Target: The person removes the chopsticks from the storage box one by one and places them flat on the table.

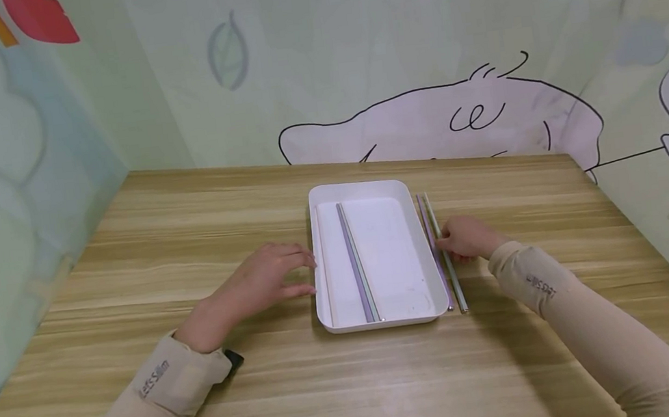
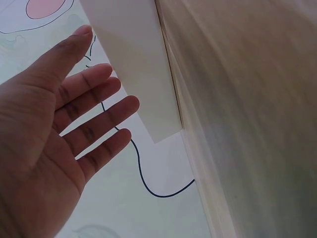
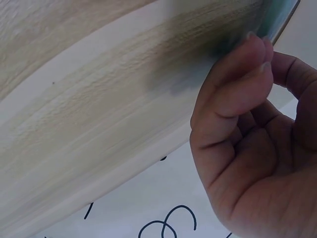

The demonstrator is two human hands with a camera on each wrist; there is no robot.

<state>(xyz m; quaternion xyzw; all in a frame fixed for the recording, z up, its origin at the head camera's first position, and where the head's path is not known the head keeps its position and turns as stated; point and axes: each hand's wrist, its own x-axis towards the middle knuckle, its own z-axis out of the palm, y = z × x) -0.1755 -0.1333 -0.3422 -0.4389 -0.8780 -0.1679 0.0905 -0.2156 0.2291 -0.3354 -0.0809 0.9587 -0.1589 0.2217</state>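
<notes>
A white rectangular tray (image 1: 383, 230) lies on the wooden table. Inside it, a purple chopstick (image 1: 355, 268) and a pale green chopstick (image 1: 366, 277) lie side by side, with a thin pale pinkish stick (image 1: 325, 264) along the left wall. My left hand (image 1: 262, 278) is at the tray's left side, fingers spread and fingertips at the wall. Outside the right wall lie a purple chopstick (image 1: 438, 262) and a green chopstick (image 1: 456, 284). My right hand (image 1: 468, 236) pinches the green one near its middle with curled fingers; its fingertips partly cover it.
The wooden table (image 1: 187, 218) meets patterned cloth walls (image 1: 352, 41) at the back and sides. A dark band (image 1: 234, 361) shows at the left cuff.
</notes>
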